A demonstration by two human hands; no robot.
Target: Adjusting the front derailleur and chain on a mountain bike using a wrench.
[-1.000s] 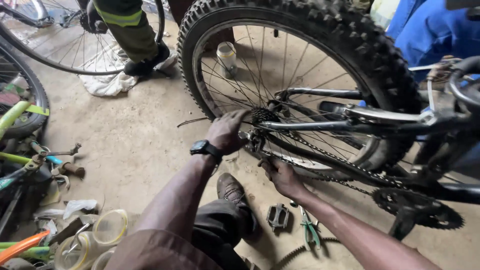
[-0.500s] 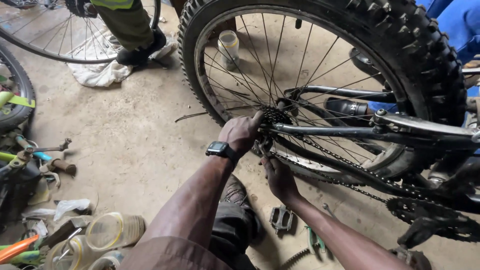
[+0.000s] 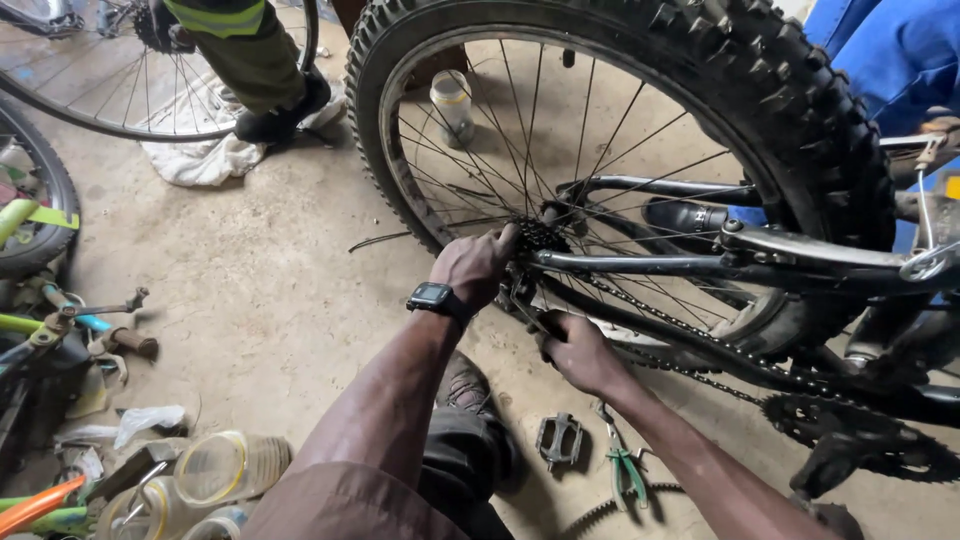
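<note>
My left hand (image 3: 478, 262) grips the sprocket cluster (image 3: 540, 238) at the hub of the rear wheel (image 3: 800, 110), fingers closed around it. My right hand (image 3: 575, 350) sits just below the hub, curled at the chain (image 3: 680, 335); what it holds I cannot tell. Below the hub, a pedal (image 3: 558, 440) and green-handled pliers (image 3: 628, 470) lie on the floor (image 3: 250, 300). Risk: fingers pinched between chain and sprockets if the wheel turns.
</note>
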